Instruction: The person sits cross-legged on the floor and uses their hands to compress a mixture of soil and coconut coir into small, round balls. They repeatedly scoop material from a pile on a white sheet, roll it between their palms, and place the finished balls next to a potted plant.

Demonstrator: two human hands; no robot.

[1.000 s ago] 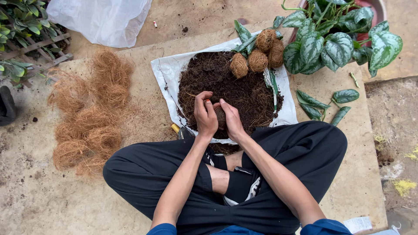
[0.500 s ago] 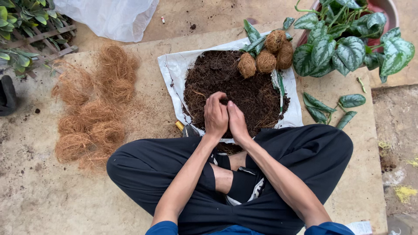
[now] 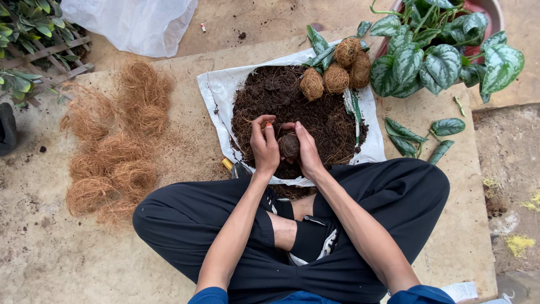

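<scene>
My left hand and right hand are cupped together, palms facing, clamped around a small dark ball of soil over the heap of dark brown potting soil on the white plastic sheet. Beyond my hands lie three round coconut-fibre balls; loose brown coir lies well to my left, bare concrete floor around it.

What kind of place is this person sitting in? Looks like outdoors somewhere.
Probably a garden patio or backyard potting spot. A heap of dark soil lies on a white sheet on bare concrete, loose coconut fibre is piled alongside, and a potted plant with silver-patterned leaves stands nearby.
</scene>
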